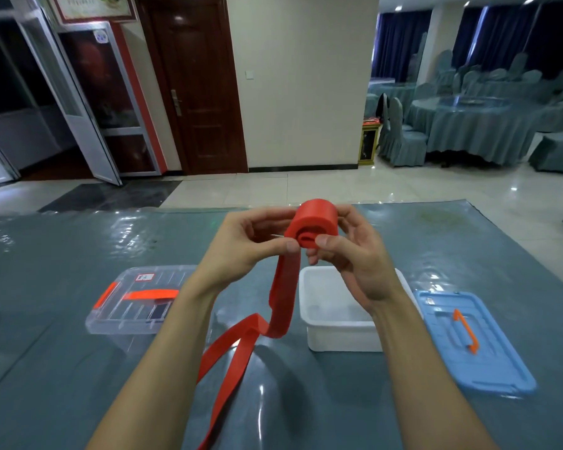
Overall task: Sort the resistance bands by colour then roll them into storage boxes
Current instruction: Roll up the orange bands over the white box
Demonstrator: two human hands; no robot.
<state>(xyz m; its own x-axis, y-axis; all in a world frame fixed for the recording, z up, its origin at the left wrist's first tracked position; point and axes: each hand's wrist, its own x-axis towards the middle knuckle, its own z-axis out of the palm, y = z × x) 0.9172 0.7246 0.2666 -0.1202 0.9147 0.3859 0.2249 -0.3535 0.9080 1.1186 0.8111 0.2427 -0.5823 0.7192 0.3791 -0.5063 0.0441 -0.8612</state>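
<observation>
Teal cloth under clear film covers the worktop (62, 368), with a banquet hall beyond. The left hand (251, 241) and right hand (355, 254) are raised over it, each pinching the rolled part of the red resistance band (319, 216) between thumb and fingers. Its loose tail (283, 297) drops toward 7 o'clock. From the roll, an open white box (338, 339) sits at 5 o'clock, a blue lid (468, 345) at 4, and a closed clear box (127, 319) at 8. Good rolling likely needs a taut tail, aligned edges and even turns, so the coil stays tight enough to fit.
</observation>
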